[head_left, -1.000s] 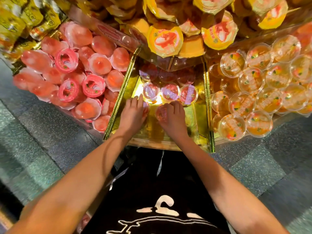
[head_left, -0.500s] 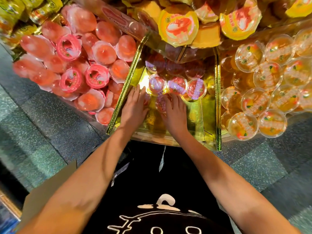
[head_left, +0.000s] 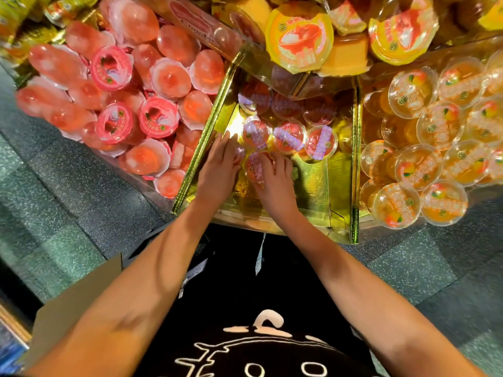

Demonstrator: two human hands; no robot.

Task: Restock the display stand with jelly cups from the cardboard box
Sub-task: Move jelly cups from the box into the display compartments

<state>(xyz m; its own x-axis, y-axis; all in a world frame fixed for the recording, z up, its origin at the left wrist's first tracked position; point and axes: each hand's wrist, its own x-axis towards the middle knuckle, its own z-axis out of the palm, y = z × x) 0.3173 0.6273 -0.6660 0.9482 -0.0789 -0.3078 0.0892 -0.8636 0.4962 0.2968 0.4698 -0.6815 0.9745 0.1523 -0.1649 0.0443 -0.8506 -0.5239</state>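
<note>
Dark green speckled floor (head_left: 81, 213) spreads to the left and right edges of the view. Over its middle hangs a black garment (head_left: 245, 281) bearing a white line drawing (head_left: 261, 346) near the bottom edge. A thin white strip (head_left: 260, 254) and a small paper tag (head_left: 194, 273) lie against it. Blurred yellow foil packets (head_left: 11, 14) fill the top left corner

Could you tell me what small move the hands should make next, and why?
Probably release the cup the right hand holds, beside the left hand, starting a new row: three purple-lidded cups sit behind, and bare gold floor lies in front.
</note>
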